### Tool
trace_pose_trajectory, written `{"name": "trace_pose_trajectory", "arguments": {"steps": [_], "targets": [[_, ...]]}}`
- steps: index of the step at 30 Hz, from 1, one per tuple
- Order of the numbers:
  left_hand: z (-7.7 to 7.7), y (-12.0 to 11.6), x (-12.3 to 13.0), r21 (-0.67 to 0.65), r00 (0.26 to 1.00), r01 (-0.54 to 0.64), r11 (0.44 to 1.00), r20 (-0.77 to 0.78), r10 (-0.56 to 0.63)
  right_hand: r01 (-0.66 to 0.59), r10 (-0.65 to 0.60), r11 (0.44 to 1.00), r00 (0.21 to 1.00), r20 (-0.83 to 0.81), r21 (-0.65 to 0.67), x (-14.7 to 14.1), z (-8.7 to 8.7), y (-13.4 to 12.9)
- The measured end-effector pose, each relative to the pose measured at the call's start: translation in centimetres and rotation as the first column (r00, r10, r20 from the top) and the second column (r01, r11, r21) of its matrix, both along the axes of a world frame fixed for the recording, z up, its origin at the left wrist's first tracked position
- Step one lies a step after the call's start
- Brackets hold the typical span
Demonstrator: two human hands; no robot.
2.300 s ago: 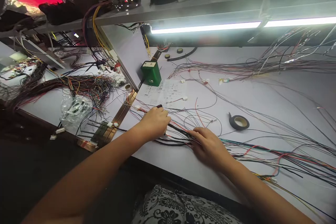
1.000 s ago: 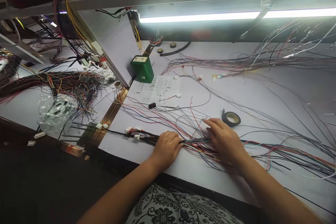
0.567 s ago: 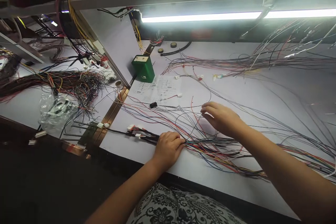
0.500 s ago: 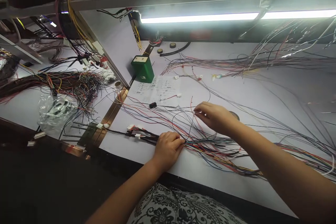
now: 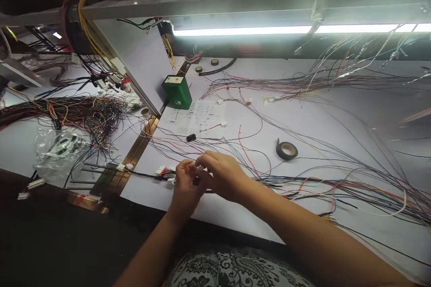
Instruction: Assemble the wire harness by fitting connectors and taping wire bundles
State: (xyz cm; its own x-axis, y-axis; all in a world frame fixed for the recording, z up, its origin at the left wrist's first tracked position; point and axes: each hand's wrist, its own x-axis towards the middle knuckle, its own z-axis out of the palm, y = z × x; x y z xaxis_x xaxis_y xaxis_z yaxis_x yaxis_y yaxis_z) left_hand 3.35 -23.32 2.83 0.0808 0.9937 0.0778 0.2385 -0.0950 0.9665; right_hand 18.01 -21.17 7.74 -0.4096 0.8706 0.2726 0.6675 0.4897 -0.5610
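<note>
Both hands meet over the wire bundle near the front of the table. My left hand is closed around the wire bundle, whose gripped part is mostly hidden by the fingers. My right hand presses against the left one, thumb and fingers pinched together; what lies in that pinch cannot be made out. Just left of my left hand, white connectors end the bundle's short branches. To the right the loose coloured wires fan out past my right forearm.
A black tape roll lies right of my hands. Behind them are a small black connector, a printed sheet and a green box. More wires stretch along the back. A metal strip crosses the table at left.
My right hand has come left and down from above the wires to meet my left hand. The left hand has shifted a little left, and the tape roll is now uncovered.
</note>
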Motion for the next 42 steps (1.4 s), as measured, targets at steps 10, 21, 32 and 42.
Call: {"name": "trace_pose_trajectory", "arguments": {"steps": [10,21,32,42], "targets": [[1.9,2.5,-0.1,-0.304,0.948,0.254,0.918,0.265,-0.175,0.109,-0.099,0.993,0.98,-0.174,0.047,11.5,-1.2,-3.7],[0.1,3.3,-3.3,-0.486,0.895,0.441,0.755,0.301,-0.329,0.412,-0.396,0.911,0.844,0.363,0.035,27.1,-5.4,-9.5],[-0.3,3.3,-3.2,-0.568,0.896,0.399,0.719,0.408,-0.175,0.341,-0.304,0.938,0.723,0.621,0.061,28.9,-5.8,-9.3],[0.0,3.2,-3.2,-0.59,0.894,0.386,0.709,0.429,-0.13,0.206,-0.206,0.976,0.745,0.634,0.076,30.0,-5.6,-8.8]]}}
